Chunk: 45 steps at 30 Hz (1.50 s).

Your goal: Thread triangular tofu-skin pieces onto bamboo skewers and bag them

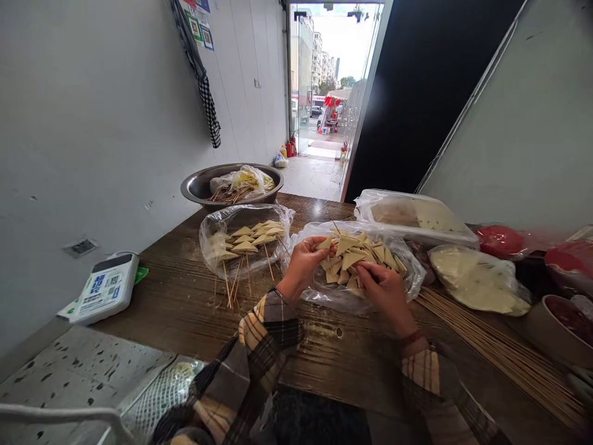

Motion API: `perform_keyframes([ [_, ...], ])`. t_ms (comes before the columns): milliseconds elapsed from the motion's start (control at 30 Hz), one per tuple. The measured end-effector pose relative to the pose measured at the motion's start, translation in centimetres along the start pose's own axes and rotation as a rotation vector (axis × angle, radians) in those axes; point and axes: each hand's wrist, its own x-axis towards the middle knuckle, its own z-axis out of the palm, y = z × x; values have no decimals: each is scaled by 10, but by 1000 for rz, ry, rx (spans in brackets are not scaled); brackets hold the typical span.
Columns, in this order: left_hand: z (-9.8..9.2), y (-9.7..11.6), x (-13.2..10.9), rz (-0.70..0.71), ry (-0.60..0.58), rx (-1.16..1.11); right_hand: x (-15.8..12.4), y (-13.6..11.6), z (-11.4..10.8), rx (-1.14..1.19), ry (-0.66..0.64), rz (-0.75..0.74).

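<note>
My left hand [303,262] is closed, pinching a pale beige triangular piece [325,243] that looks like sliced tofu, between thumb and fingertips. My right hand [383,289] is closed at the lower end of a thin skewer carrying triangular pieces [348,243]; its tip stands out above them, and the shaft is mostly hidden. Beneath both hands, a clear plastic bag [412,262] lies open with many loose triangles [388,256] inside. Left of it, another clear bag [210,247] holds filled skewers [244,246], their bare stick ends pointing toward me.
Bare bamboo sticks [500,352] lie in a bundle on the wooden table [222,334] at the right. Behind stand a metal basin [188,188] with bagged skewers and a lidded plastic box [417,213]. A bag of pale slices [479,278] and a white scale [109,287] flank the work area.
</note>
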Motion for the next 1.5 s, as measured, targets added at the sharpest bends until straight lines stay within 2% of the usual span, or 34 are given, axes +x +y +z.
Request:
perform_keyframes([
  [100, 1, -3, -3, -49, -36, 101, 0, 1, 0, 1, -1, -4],
  [200, 2, -4, -4, -35, -53, 183, 1, 1, -1, -7, -2, -13],
  [400, -2, -2, -2, 33, 50, 237, 1, 2, 1, -35, -2, -35],
  [633, -3, 2, -1, -1, 52, 90, 0, 14, -4, -85, -73, -58],
  [833, -5, 4, 1, 22, 18, 6, -2, 25, -15, -121, -54, -80],
  [1000, -5, 9, -1, 17, 1, -8, -9, 19, -21, -114, -104, -69],
  [1133, -3, 15, -3, -16, 11, -127, -12, 16, -23, -123, -109, -66],
  [1500, -6, 21, -2, -154, 105, -285, -12, 16, -20, -169, -145, -173],
])
